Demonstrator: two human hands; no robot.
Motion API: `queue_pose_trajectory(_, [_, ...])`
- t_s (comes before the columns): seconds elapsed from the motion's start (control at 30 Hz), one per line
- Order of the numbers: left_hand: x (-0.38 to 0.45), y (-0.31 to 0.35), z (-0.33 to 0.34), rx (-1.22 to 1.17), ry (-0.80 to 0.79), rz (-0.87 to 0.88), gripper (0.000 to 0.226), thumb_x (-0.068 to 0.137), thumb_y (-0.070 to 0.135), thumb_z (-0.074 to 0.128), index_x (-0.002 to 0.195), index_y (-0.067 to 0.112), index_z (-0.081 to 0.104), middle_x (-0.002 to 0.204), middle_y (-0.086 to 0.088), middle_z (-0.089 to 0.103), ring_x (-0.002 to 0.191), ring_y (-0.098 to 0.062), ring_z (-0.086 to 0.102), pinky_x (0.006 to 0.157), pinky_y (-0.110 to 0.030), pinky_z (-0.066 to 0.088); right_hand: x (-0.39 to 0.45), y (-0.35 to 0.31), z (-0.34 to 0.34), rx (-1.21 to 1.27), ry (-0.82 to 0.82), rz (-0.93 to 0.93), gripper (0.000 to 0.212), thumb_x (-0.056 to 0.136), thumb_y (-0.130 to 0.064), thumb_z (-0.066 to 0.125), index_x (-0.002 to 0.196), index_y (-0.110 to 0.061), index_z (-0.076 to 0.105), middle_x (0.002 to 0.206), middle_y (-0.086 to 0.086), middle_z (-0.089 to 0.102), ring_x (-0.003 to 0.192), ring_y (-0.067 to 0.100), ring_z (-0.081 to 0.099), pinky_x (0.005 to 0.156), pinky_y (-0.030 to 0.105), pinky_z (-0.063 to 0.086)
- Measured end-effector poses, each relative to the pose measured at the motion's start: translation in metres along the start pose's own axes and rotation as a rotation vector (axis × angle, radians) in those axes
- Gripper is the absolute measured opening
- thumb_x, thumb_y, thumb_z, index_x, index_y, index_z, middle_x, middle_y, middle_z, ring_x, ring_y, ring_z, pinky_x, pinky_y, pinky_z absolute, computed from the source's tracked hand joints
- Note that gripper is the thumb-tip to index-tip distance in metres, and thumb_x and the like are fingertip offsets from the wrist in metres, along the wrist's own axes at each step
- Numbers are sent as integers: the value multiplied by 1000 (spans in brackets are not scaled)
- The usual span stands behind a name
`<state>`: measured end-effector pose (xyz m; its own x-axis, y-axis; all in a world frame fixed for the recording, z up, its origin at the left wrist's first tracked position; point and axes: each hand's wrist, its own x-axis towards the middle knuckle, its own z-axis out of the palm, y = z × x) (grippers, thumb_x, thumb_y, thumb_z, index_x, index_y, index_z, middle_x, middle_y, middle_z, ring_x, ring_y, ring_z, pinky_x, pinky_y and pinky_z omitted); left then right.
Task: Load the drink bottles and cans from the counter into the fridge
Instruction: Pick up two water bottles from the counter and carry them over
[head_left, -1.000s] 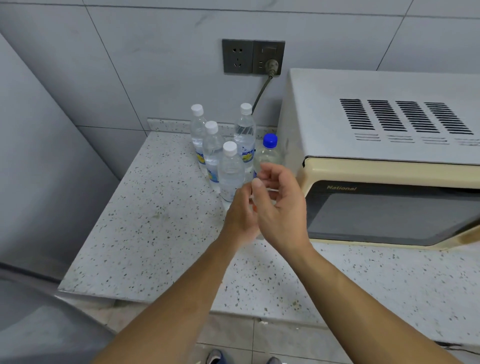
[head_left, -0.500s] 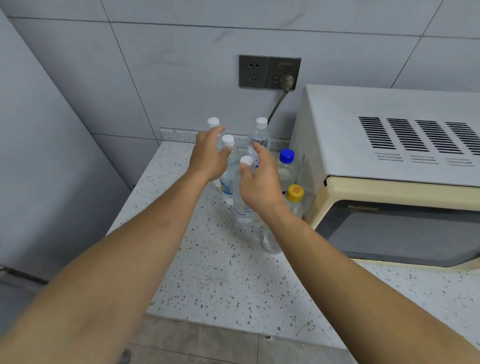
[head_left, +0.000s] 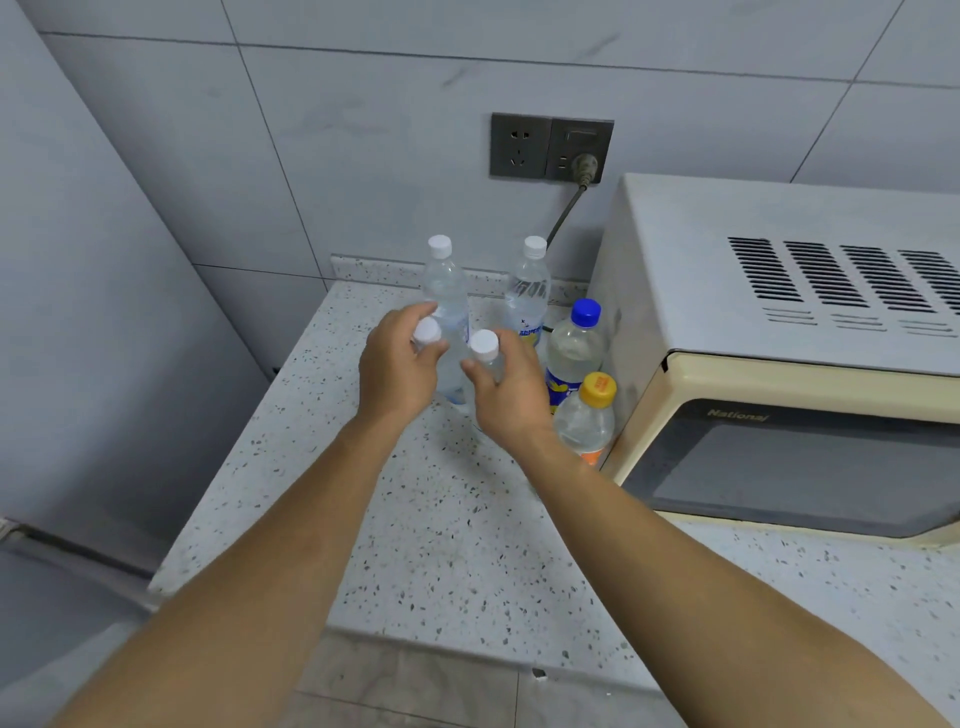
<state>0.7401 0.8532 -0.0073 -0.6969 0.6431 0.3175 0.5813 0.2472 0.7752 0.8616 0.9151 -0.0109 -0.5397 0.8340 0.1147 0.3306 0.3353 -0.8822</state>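
Several clear drink bottles stand clustered on the speckled counter (head_left: 426, 545) beside the microwave. My left hand (head_left: 397, 364) grips the neck of a white-capped bottle (head_left: 427, 330). My right hand (head_left: 511, 387) grips another white-capped bottle (head_left: 484, 345) just right of it. Behind them stand two more white-capped bottles, the left one (head_left: 444, 283) and the right one (head_left: 530, 291). A blue-capped bottle (head_left: 574, 345) and an orange-capped bottle (head_left: 589, 415) stand against the microwave's side. The bodies of both held bottles are mostly hidden by my hands.
A cream microwave (head_left: 779, 338) fills the counter's right side, its cord plugged into a wall socket (head_left: 551, 147). A grey fridge side (head_left: 78, 312) rises at the left, next to the counter's edge. Tiled wall stands behind.
My left hand drew back from the rear bottle and closed around a nearer white-capped bottle's neck. My right hand settled around its bottle. The view shifted slightly.
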Motion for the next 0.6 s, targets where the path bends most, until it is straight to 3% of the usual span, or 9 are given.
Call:
queue_pose_trajectory(0.1, [-30, -4, -15, -26, 63, 27, 44, 89, 18, 68, 131, 25, 59, 115, 11, 60, 99, -17, 56, 75, -15, 41, -17, 5, -2, 54, 10, -32, 25, 95, -22, 63, 119, -17, 57, 119, 3, 55, 107, 11, 48, 90, 23, 39])
queue_pose_trajectory(0.2, [-58, -5, -31, -26, 76, 4, 44, 89, 25, 67, 130, 37, 56, 109, 40, 52, 105, -13, 52, 80, -18, 40, -37, 13, -9, 88, 53, -63, 24, 94, -22, 65, 116, -17, 59, 115, 1, 59, 110, 17, 52, 98, 32, 43])
queue_pose_trajectory(0.27, [-76, -7, -40, -53, 70, -14, 41, 90, 31, 65, 127, 44, 54, 108, 53, 45, 108, -7, 49, 81, -10, 37, -51, 18, -12, 104, 51, -98, 22, 93, -21, 66, 114, -18, 59, 112, -3, 61, 108, 18, 54, 97, 35, 45])
queue_pose_trajectory(0.33, [-92, -13, -45, -97, 85, -37, 36, 91, 35, 63, 125, 44, 54, 115, 47, 48, 110, -2, 49, 83, -3, 36, -64, 21, -13, 106, 33, -147, 23, 93, -21, 66, 115, -18, 60, 111, -6, 61, 108, 17, 55, 96, 35, 45])
queue_pose_trajectory(0.43, [-109, -26, -45, -161, 62, -68, 40, 92, 36, 63, 130, 34, 49, 127, 23, 52, 117, 9, 48, 90, -1, 34, -71, 25, -10, 59, -7, -181, 29, 94, -29, 64, 121, -18, 59, 116, -8, 60, 112, 14, 54, 98, 30, 43])
queue_pose_trajectory(0.5, [-115, -35, -43, -175, -14, -132, 53, 87, 40, 69, 133, 35, 43, 131, 14, 50, 115, 11, 46, 89, -6, 38, -68, 26, -6, 31, -78, -129, 40, 94, -39, 62, 129, -20, 55, 124, -6, 59, 117, 14, 53, 99, 30, 43])
queue_pose_trajectory(0.6, [-120, -50, -38, -213, -115, -254, 77, 70, 54, 74, 135, 49, 32, 134, 18, 50, 116, -3, 51, 89, -22, 46, -62, 30, 2, 32, -122, -56, 62, 84, -45, 73, 136, -30, 43, 132, -12, 54, 119, 10, 51, 96, 24, 43])
